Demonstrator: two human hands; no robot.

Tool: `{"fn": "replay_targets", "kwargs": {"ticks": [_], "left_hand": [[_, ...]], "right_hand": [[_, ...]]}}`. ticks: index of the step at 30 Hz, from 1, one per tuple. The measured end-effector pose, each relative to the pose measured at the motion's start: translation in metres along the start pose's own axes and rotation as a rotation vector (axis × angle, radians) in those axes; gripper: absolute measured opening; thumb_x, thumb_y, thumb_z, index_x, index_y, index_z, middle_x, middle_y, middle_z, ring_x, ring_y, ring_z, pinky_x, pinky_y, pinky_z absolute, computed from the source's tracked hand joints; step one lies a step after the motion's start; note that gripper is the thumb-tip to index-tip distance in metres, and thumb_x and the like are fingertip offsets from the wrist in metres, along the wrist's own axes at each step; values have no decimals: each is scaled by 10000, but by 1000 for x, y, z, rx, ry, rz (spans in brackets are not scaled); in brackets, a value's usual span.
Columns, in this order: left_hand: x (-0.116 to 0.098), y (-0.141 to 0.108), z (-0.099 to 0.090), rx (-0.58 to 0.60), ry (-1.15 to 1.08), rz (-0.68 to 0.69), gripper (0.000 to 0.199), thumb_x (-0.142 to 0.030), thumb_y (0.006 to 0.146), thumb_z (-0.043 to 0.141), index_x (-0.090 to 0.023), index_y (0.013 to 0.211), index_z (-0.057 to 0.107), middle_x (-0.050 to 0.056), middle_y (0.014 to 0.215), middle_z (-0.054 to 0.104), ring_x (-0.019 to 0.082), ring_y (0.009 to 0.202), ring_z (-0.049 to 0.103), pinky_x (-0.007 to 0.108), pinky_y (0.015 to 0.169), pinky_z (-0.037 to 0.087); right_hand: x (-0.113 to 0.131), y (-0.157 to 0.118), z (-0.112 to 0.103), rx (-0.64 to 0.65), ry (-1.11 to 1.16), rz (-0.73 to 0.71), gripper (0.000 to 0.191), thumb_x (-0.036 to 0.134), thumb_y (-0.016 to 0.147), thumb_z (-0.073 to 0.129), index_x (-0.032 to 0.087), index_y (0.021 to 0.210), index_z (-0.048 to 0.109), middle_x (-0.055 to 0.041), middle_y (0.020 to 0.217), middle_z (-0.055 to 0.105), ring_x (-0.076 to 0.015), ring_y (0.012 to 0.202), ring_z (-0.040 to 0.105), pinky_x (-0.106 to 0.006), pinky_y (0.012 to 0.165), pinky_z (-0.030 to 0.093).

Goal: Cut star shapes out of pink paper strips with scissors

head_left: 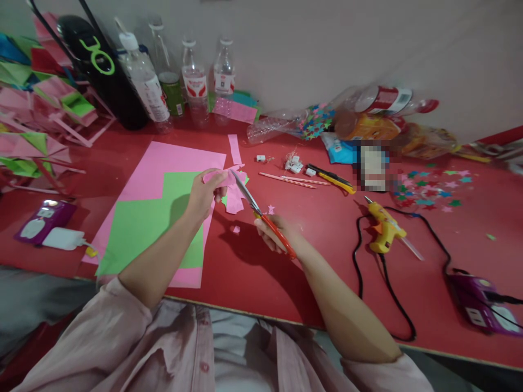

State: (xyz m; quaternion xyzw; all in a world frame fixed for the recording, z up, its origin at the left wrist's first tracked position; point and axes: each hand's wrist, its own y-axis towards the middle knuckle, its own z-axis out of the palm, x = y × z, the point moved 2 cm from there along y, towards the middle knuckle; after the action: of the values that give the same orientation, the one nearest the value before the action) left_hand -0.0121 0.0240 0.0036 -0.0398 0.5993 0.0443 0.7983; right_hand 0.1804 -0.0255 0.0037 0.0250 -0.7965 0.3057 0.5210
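Note:
My left hand point(206, 190) pinches a small piece of pink paper point(232, 177) above the table. In my right hand point(273, 231) is a pair of scissors point(278, 234) with orange-red handles, its blades pointing up and left to the edge of that paper. Just below lie pink and green paper scraps point(235, 201), a tiny pink offcut point(236, 230) and a small pink star point(271, 209). Under my left forearm, a green sheet point(139, 228) rests on larger pink sheets point(180, 155). A pink strip point(234, 148) lies beyond the scissor tips.
Several plastic bottles point(196, 87) and a black flask point(106, 71) line the wall. Folded paper models point(44, 109) crowd the left. At right are a yellow glue gun point(384, 226) with its cord, scattered paper stars point(433, 188), a cutter knife point(333, 179) and a purple socket box point(482, 299).

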Motion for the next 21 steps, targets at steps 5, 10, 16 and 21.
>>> {"fn": "replay_targets", "kwargs": {"ticks": [5, 10, 16, 21], "left_hand": [[3, 3, -1, -76, -27, 84, 143, -318, 733, 668, -180, 749, 634, -20, 607, 620, 79, 506, 589, 224, 558, 484], [4, 5, 1, 9, -55, 65, 105, -240, 685, 701, -178, 754, 652, -27, 617, 654, 95, 556, 633, 235, 611, 509], [4, 1, 7, 108, -45, 5, 124, -271, 706, 687, -167, 731, 624, -17, 596, 647, 103, 558, 632, 248, 636, 520], [5, -2, 9, 69, -3, 57, 178, -327, 757, 653, -175, 693, 583, -20, 579, 623, 89, 526, 607, 223, 580, 500]], "right_hand": [[-2, 1, -4, 9, 24, -34, 458, 616, 817, 486, 192, 645, 471, 68, 335, 434, -52, 259, 335, -173, 304, 267], [-4, 3, -4, 40, 68, -75, 479, 639, 835, 436, 193, 661, 463, 70, 330, 439, -49, 250, 342, -163, 308, 280], [-4, 3, -1, 74, 114, -86, 471, 629, 844, 444, 192, 670, 471, 72, 339, 437, -55, 259, 355, -162, 302, 278], [-3, 3, 1, 116, 91, -58, 485, 634, 836, 457, 186, 650, 480, 67, 339, 442, -50, 262, 358, -157, 302, 296]]}}
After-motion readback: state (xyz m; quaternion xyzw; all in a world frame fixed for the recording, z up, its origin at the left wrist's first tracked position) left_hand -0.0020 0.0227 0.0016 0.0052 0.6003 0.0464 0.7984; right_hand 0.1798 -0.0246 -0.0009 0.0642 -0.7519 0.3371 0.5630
